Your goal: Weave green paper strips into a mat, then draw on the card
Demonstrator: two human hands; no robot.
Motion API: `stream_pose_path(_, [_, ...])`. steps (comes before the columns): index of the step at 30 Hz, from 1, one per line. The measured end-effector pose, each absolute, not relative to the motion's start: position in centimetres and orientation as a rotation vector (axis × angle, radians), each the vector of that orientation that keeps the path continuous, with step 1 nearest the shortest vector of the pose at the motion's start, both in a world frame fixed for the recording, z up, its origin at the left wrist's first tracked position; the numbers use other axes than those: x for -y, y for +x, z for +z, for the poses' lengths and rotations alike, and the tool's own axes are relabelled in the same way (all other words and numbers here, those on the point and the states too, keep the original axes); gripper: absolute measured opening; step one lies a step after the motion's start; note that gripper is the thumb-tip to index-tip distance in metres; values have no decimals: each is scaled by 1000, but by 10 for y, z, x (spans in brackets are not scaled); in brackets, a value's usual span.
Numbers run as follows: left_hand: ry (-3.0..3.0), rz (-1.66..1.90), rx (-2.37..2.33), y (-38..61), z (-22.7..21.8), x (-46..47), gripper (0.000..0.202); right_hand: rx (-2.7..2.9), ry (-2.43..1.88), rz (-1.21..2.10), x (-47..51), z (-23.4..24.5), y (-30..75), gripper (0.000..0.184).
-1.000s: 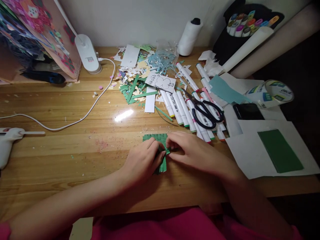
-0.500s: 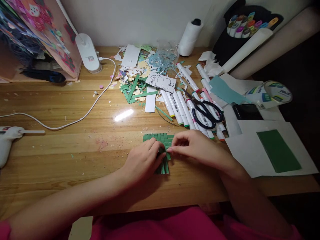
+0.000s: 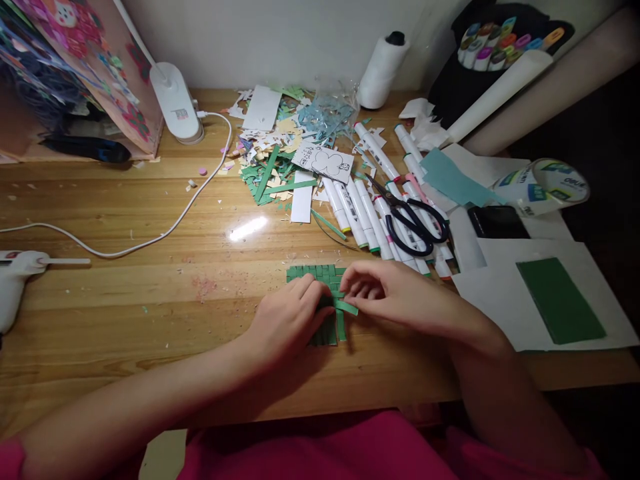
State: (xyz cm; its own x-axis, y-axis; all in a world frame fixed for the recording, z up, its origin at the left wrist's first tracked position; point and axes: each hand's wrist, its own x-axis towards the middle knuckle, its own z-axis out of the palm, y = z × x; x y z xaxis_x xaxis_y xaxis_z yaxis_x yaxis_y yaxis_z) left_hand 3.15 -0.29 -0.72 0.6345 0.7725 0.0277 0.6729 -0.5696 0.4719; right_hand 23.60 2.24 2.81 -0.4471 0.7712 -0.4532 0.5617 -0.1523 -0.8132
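Observation:
A small mat woven from green paper strips [image 3: 313,272] lies on the desk in front of me, with loose strip ends at its right and lower edges. My left hand [image 3: 295,310] rests over its left and middle part, fingers bent and pressing on the weave, covering much of it. At the right edge, my right hand [image 3: 377,290] has curled fingers, thumb and forefinger close together at the strip ends. One paper strip [image 3: 349,307] sticks out to the right just under that thumb. Another strip end [image 3: 341,327] hangs down toward me.
Beyond the mat lie scissors [image 3: 413,223], several white markers [image 3: 367,217] and a heap of paper scraps [image 3: 280,143]. To the right are white paper [image 3: 493,280], a green paper stack [image 3: 560,300] and a tape roll [image 3: 545,187]. A glue gun [image 3: 20,280] is at left.
A horizontal strip end now points out to the right under my right thumb, and a vertical strip lies apart from the others. My right fingertips have shifted slightly right; my left hand stays on the mat.

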Motion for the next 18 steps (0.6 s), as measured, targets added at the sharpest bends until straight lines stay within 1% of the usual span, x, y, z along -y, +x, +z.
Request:
stream_pose_path(5, [2475, 295, -1140, 32, -6, 2, 24, 2251, -1516, 1384, -20, 32, 234, 21])
stream_pose_path(7, [2494, 289, -1138, 32, -6, 2, 23, 2302, -1543, 1314, -20, 33, 231, 19])
stream_pose_path(11, [2545, 272, -1120, 33, -6, 3, 20, 2353, -1516, 1213, -21, 33, 227, 8])
stream_pose_path(18, [2594, 301, -1115, 33, -8, 2, 20, 2326, -1498, 1200, -23, 33, 227, 9])
